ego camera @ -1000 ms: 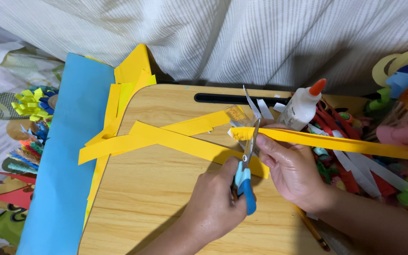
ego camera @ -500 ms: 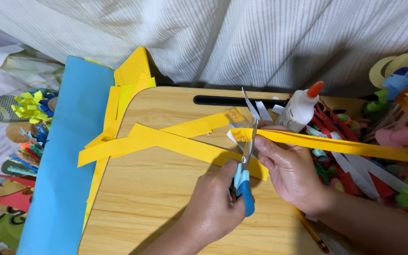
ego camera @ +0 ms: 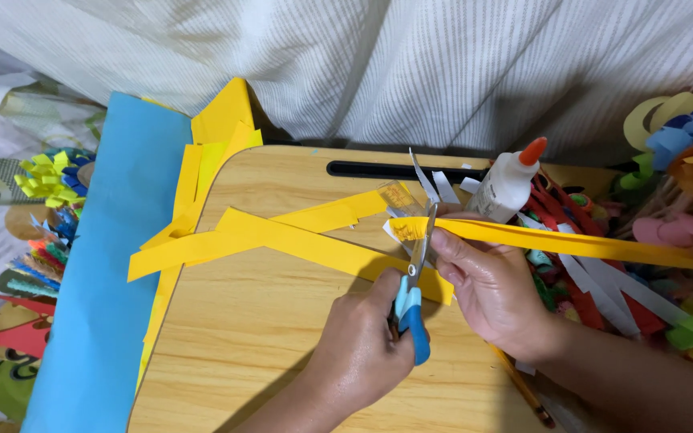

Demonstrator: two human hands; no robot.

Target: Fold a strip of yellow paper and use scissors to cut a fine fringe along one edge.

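Yellow paper strip (ego camera: pixel 571 243), blue-handled scissors (ego camera: pixel 412 313), blue sheet (ego camera: pixel 98 273), striped white cloth (ego camera: pixel 378 64)

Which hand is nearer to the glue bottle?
Right. The right hand pinches the yellow strip just below the glue bottle; the left hand holds the scissors, farther down-left.

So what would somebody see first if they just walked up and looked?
Probably the left hand working blue-handled scissors at the middle of the wooden board, snipping the end of a long yellow paper strip that the right hand holds. Next, the big blue paper sheet down the board's left side, and the white glue bottle with its orange cap at the board's far edge.
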